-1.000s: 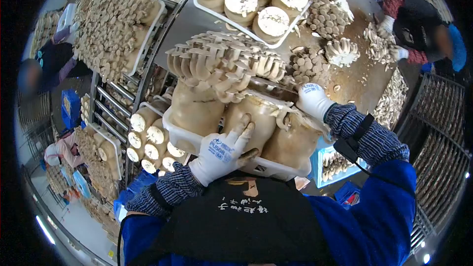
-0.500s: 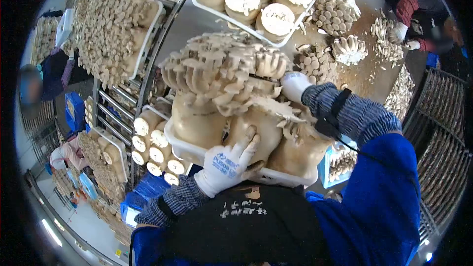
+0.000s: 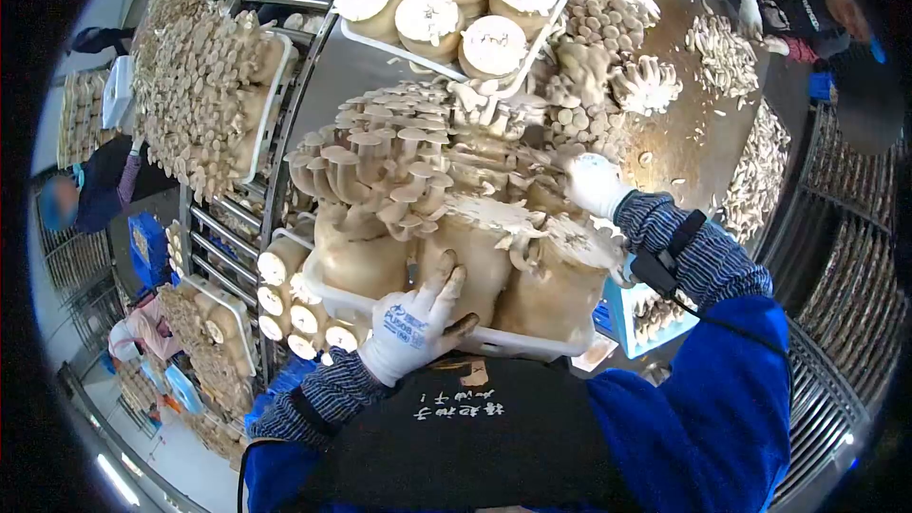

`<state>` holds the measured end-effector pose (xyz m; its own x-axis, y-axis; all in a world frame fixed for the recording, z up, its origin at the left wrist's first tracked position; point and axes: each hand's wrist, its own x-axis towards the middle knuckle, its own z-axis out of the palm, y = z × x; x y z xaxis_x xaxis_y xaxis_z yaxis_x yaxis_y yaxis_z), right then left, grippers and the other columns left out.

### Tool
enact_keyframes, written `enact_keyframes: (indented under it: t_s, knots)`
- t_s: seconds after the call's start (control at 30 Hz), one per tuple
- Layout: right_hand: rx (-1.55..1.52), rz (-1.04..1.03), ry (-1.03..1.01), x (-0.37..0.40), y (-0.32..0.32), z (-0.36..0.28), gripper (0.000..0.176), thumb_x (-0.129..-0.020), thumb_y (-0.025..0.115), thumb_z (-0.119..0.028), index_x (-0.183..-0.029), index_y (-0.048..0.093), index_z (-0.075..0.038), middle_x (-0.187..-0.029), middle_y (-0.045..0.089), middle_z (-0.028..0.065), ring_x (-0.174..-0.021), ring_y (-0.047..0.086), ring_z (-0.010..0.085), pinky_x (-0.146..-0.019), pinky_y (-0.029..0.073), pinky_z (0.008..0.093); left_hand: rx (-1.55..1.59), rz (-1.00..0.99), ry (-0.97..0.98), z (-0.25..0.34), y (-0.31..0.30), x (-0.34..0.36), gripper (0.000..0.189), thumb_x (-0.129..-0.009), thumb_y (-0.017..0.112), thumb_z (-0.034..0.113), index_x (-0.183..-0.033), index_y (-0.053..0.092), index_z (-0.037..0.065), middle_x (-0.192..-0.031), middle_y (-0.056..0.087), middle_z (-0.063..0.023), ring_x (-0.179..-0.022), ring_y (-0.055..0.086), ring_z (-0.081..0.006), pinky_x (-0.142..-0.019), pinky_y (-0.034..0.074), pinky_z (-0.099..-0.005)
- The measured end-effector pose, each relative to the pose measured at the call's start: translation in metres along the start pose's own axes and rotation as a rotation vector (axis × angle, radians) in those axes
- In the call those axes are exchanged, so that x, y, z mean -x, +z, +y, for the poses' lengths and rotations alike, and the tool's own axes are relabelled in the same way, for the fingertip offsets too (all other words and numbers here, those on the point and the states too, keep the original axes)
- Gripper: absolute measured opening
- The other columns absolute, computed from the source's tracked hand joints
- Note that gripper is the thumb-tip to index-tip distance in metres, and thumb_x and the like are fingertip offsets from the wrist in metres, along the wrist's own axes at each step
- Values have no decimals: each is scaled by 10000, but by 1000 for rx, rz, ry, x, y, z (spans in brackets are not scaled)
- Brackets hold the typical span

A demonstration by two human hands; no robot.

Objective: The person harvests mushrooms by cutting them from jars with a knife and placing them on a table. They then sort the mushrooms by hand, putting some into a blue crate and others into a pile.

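My left hand (image 3: 410, 323), in a white glove, lies with stretched fingers against the middle cultivation bag (image 3: 467, 256) in a white tray (image 3: 347, 304). The left bag (image 3: 356, 252) carries a thick cluster of brown-capped mushrooms (image 3: 380, 152). Pale, flat cut surfaces top the middle bag and the right bag (image 3: 560, 290). My right hand (image 3: 596, 185), also gloved, is closed just beyond them, beside blurred mushroom stems (image 3: 503, 166). It seems to grip a knife, whose thin blade points left; the handle is hidden in the fist.
Behind stands a tray of trimmed bags (image 3: 461, 24). Mushroom clumps (image 3: 598, 38) and loose mushrooms (image 3: 722, 52) lie on the metal table (image 3: 670, 138). A roller conveyor (image 3: 223, 252) runs at left with loaded trays. Co-workers' gloved hands (image 3: 750, 19) show at upper right.
The mushrooms over the middle and right bags have shifted away, baring more of the cut tops. My right hand is slightly lower and farther right; my left hand stays against the middle bag.
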<state>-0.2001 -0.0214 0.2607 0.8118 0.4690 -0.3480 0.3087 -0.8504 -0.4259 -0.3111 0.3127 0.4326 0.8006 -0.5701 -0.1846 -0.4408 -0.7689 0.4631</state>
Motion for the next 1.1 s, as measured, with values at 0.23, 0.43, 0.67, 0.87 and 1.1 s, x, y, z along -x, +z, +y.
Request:
enact_keyframes:
  t_s: [0.23, 0.43, 0.67, 0.87, 1.1]
  knots:
    - [136, -81, -10, -51, 37, 7, 194, -777, 580, -163, -860, 681, -19, -810, 692, 194, -796, 689, 356, -718, 547, 463, -49, 1, 9, -2, 0, -2, 634, -804, 739, 430, -1278, 595, 35, -1352, 588, -181, -648, 677, -185, -549, 539, -312]
    - [121, -101, 27, -53, 54, 14, 192, -790, 578, -159, -906, 668, -35, -860, 702, 191, -842, 694, 350, -748, 544, 464, 37, -12, 25, -5, -3, -3, 698, -768, 773, 404, -1309, 557, 21, -1376, 556, -227, -662, 682, -245, -564, 548, -353]
    - [122, -377, 161, -80, 38, 4, 240, -828, 589, -127, -989, 700, 11, -990, 707, 226, -916, 699, 361, -808, 556, 450, -6, -51, 34, -7, -9, -6, 698, -775, 757, 447, -1302, 570, 30, -1322, 601, -198, -635, 669, -200, -547, 532, -333]
    - [121, -470, 56, -113, 14, -16, 257, -820, 577, -129, -951, 718, 42, -964, 711, 241, -922, 698, 369, -808, 558, 448, 9, -15, 43, -11, -4, -10, 643, -798, 726, 475, -1270, 601, 57, -1288, 628, -160, -571, 633, -161, -498, 510, -306]
    - [139, -367, 34, -149, 92, 20, 228, -813, 601, -173, -894, 754, -24, -945, 727, 199, -883, 715, 334, -774, 570, 449, -6, -18, 83, -6, -2, -12, 596, -803, 725, 469, -1237, 620, 74, -1267, 647, -130, -540, 602, -147, -484, 503, -289]
